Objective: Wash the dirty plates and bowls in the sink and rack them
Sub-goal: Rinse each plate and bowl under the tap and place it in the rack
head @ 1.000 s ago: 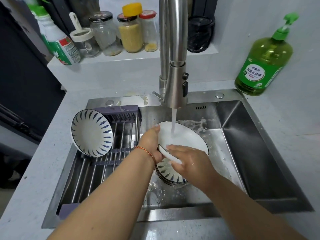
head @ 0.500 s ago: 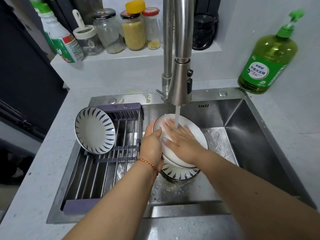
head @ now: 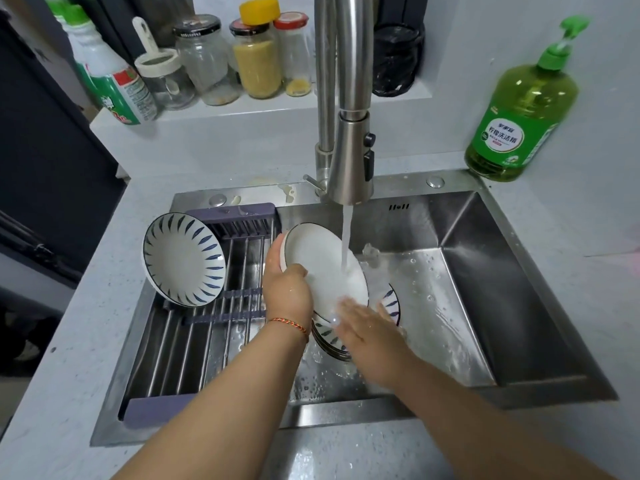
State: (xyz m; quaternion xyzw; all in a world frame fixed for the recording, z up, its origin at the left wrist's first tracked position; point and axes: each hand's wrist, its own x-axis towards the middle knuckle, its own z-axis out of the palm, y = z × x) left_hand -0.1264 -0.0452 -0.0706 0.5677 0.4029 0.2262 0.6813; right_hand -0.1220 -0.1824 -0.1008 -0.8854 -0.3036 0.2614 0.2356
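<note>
White glazed plate (head: 322, 268), tilted under the tap stream (head: 346, 237) above the stacked patterned bowls (head: 389, 303) in the steel sink (head: 460, 285). We see the left hand (head: 287, 292) gripping its left rim while the right hand (head: 363, 323), fingers flat and extended, rubs its lower face. We would judge good rinsing to need the plate turned so water sweeps every part, then racked beside the patterned bowl on the rack (head: 183, 259).

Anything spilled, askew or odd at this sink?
Only small things: yellowish residue sits on the sink ledge left of the tap, and the racked bowl leans on its edge. Nothing looks broken.
</note>
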